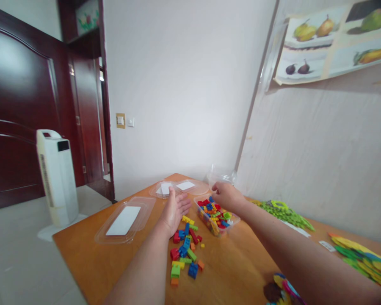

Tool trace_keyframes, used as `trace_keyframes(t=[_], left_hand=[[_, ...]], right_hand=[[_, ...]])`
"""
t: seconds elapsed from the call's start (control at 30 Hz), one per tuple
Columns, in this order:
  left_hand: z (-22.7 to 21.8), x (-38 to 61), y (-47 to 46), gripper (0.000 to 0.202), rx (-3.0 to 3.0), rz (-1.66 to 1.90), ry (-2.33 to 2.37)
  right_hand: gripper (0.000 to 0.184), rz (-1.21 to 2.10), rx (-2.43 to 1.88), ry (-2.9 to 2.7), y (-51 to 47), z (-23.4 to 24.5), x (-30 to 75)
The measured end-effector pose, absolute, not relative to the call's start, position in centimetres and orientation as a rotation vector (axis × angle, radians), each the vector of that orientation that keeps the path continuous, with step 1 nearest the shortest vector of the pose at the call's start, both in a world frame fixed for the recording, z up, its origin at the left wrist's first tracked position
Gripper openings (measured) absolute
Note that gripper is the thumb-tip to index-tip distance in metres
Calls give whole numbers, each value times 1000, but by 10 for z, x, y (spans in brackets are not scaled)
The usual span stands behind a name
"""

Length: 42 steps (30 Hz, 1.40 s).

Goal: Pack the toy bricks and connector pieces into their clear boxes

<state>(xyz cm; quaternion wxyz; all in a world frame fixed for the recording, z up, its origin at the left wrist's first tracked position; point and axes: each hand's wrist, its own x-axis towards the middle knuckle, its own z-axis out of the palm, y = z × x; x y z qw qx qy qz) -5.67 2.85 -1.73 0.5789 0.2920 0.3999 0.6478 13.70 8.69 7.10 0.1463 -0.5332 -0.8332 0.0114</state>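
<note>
My left hand [175,210] is over the table just left of a see-through plastic box [232,222], its fingers stretched out and nothing in it. Colourful building bricks [214,214] fill much of that box. My right hand [227,195] hangs above the box's far right side, fingers curled in; whatever they may hold is hidden. Below my left hand, loose building bricks [186,243] in red, blue, green, yellow and orange lie scattered on the wooden table [238,262].
See-through lids [146,212] with white labels lie at the left and back. Empty-looking plastic containers [221,175] stand in the back corner. Green pieces [281,212], yellow and green flat pieces [362,254] and colourful discs [282,288] lie to the right. A white tower appliance [59,178] stands on the floor.
</note>
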Motion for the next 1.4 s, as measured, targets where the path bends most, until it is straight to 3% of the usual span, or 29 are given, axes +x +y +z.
trace_keyframes(t=[0.23, 0.5, 0.67, 0.9, 1.13, 1.27, 1.4], left_hand=[[-20, -58, 30, 94, 706, 1506, 932], [-19, -57, 29, 93, 702, 1511, 954], [-18, -56, 28, 91, 686, 1512, 945], [-19, -57, 29, 92, 697, 1519, 940], [-17, -54, 27, 90, 682, 1529, 964], [-16, -54, 26, 89, 674, 1549, 972], [-16, -55, 26, 87, 674, 1528, 994]], right_hand=[[18, 171, -1449, -2556, 94, 45, 145], [21, 94, -1513, -2475, 103, 41, 143], [13, 147, -1432, -2538, 100, 40, 143], [13, 99, -1431, -2561, 91, 44, 141], [28, -120, -1257, -2600, 50, 59, 116], [35, -350, -1137, -2795, 26, 52, 89], [30, -306, -1220, -2865, 20, 36, 66]])
